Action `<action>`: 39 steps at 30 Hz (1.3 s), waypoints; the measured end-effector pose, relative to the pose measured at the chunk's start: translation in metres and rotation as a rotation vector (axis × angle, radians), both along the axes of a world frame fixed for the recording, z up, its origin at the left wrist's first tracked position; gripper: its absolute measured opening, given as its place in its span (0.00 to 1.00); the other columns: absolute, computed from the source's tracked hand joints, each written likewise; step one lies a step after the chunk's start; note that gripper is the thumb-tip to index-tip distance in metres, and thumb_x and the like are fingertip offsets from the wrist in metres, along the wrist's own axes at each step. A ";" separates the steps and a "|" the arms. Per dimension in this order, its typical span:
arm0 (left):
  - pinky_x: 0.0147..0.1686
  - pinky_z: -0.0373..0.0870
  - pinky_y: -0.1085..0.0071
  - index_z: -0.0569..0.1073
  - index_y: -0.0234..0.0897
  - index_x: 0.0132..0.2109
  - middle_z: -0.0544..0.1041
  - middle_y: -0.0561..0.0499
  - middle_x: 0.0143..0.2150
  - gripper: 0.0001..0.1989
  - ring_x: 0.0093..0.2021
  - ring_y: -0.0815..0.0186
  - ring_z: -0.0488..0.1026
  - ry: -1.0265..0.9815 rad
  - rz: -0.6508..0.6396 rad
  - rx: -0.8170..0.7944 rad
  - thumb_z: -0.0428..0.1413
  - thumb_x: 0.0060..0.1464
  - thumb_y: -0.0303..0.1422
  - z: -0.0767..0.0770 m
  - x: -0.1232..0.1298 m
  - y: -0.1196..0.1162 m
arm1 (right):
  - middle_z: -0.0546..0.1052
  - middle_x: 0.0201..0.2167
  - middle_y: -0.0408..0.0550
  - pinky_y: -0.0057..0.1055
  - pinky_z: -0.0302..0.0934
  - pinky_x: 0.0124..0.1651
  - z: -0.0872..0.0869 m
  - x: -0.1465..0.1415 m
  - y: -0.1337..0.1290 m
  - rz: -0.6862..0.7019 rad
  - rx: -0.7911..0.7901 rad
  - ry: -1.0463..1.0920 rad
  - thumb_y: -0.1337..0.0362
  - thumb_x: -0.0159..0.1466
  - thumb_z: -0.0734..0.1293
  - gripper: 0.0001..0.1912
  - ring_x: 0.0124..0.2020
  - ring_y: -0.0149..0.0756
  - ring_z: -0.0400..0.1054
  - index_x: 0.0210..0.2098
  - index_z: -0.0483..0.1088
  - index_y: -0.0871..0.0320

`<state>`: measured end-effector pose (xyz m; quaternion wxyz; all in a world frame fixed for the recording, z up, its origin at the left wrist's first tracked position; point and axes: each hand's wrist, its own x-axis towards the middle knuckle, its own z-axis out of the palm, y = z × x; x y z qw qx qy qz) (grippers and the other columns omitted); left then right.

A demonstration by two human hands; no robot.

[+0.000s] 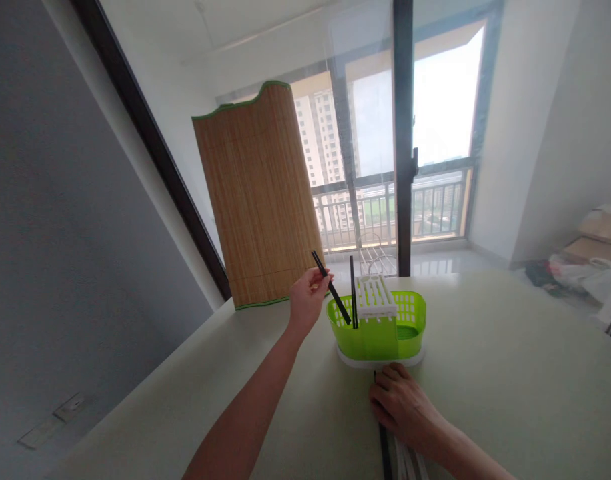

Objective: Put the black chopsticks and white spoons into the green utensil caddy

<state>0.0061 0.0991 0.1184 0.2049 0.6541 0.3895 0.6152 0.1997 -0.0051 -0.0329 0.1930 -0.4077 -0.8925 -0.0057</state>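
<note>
Chopstick (331, 287) going into the green cutlery basket (380, 330), held by the left hand (307, 298).

Pinched near its upper end by the left hand's fingertips, the black chopstick slants down with its tip inside the basket's left compartment, beside a second black chopstick (353, 292) standing nearly upright there. The basket (white rack on top, white tray under it) sits on the pale table (510, 373) toward its far edge. The right hand (403, 403) lies palm-down just in front of the basket, fingers curled over more utensils (385, 457), dark and pale, lying at the near edge. A bamboo screen (258, 197) stands at the far left corner.
</note>
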 end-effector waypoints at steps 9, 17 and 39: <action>0.38 0.76 0.63 0.76 0.32 0.42 0.80 0.44 0.37 0.12 0.37 0.61 0.78 0.184 0.029 -0.097 0.58 0.51 0.33 -0.040 0.013 0.046 | 0.71 0.33 0.45 0.36 0.50 0.48 -0.002 -0.001 0.000 0.006 -0.003 0.032 0.66 0.63 0.61 0.05 0.40 0.38 0.62 0.31 0.68 0.56; 0.43 0.74 0.59 0.74 0.31 0.48 0.79 0.42 0.42 0.17 0.43 0.58 0.75 0.282 0.109 -0.113 0.58 0.49 0.28 -0.038 0.015 0.040 | 0.71 0.32 0.45 0.37 0.50 0.48 -0.003 -0.001 0.002 0.002 0.015 0.029 0.66 0.64 0.60 0.06 0.39 0.38 0.62 0.31 0.67 0.56; 0.32 0.63 0.73 0.73 0.38 0.37 0.75 0.51 0.33 0.08 0.31 0.68 0.69 0.664 -0.013 -0.446 0.49 0.53 0.30 -0.134 0.025 -0.118 | 0.71 0.31 0.45 0.34 0.51 0.45 0.003 0.006 0.002 -0.013 -0.020 0.098 0.66 0.64 0.61 0.07 0.38 0.38 0.62 0.29 0.67 0.57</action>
